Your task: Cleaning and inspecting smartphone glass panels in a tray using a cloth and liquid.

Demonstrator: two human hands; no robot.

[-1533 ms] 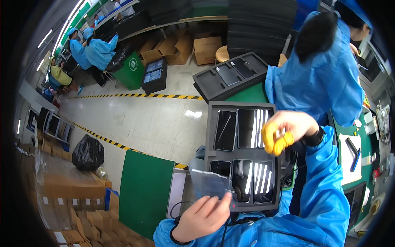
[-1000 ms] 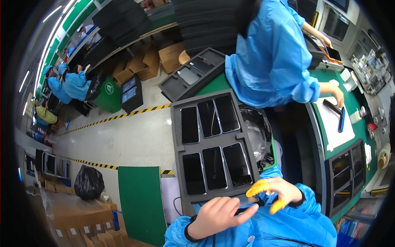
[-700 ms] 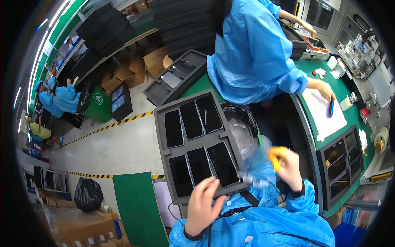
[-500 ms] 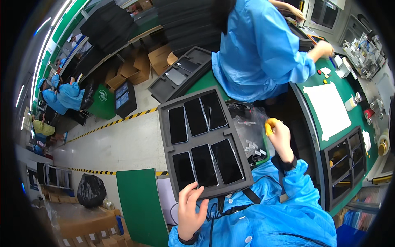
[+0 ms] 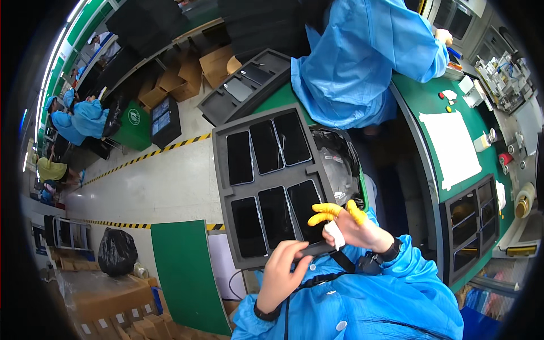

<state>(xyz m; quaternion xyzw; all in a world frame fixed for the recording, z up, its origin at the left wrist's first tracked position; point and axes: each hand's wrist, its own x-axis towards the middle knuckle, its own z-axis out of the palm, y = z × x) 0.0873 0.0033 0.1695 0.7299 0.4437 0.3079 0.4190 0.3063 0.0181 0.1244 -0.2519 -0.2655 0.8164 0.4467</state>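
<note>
White scrap (newly visible), hands closer.

**Bright o'head, black at the corners**

Light's mainly from above: ceiling strip lights at upper L, bowed by the fisheye. Pale floor has a soft sheen; the white sheet & the white scrap in my right hand are v. bright. Phone screens read near-black w/ thin lit edges. Deep shadow by the workbench. My left hand is fairly crisp; distant workers look soft. Corners = black.
</note>
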